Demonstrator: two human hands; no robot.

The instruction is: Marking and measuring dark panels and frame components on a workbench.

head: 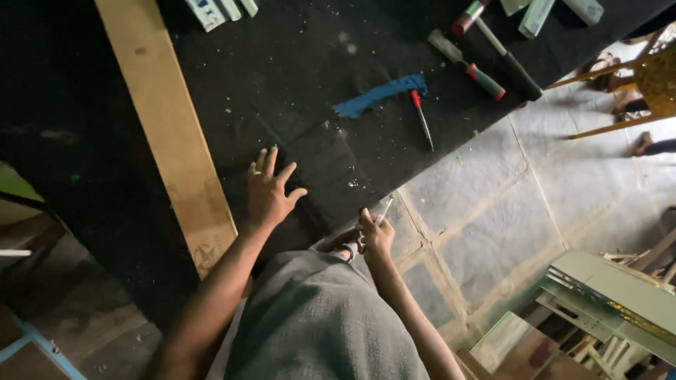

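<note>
Black sheet [331, 169] edge lies under the spread left hand [270, 193], while the right hand [375, 238] pinches a slim tool [384, 209] beside it.

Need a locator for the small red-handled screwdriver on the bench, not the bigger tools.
Start at the black work surface and find the blue strip lying near its middle. The small screwdriver lies just right of the strip's upper end. It is the thinnest tool there, with a short red handle and bare metal shaft, unlike the chunkier chisel further right.
</note>
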